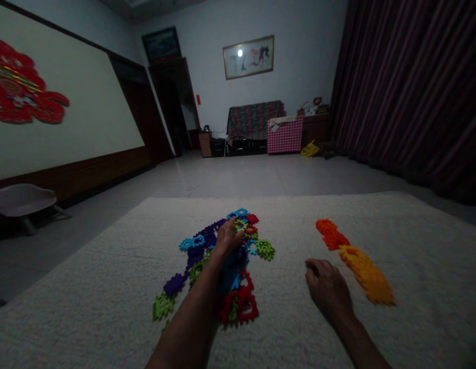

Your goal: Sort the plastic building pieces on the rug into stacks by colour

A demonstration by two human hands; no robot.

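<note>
My left hand [228, 237] reaches over a heap of flat, gear-edged plastic building pieces, fingers stretched out and thumb apart, touching the top of the heap. Around it lie purple pieces [174, 283], blue pieces [231, 277], green pieces [265, 249] and red pieces [246, 306]. My forearm hides part of the heap. To the right, my right hand [328, 288] rests on the pale mat, loosely curled with a gap between thumb and forefinger and nothing visible in it. Just beyond it, a row of overlapping orange-yellow pieces [367, 274] continues into orange-red pieces [332, 234].
The fluffy mat [288, 220] ends at a tiled floor [253, 174]. A white stool [24, 200] stands at the left. Cloth-covered furniture [255, 120] lines the far wall, with a yellow bag [310, 149] on the floor. A dark curtain [411, 87] hangs at the right.
</note>
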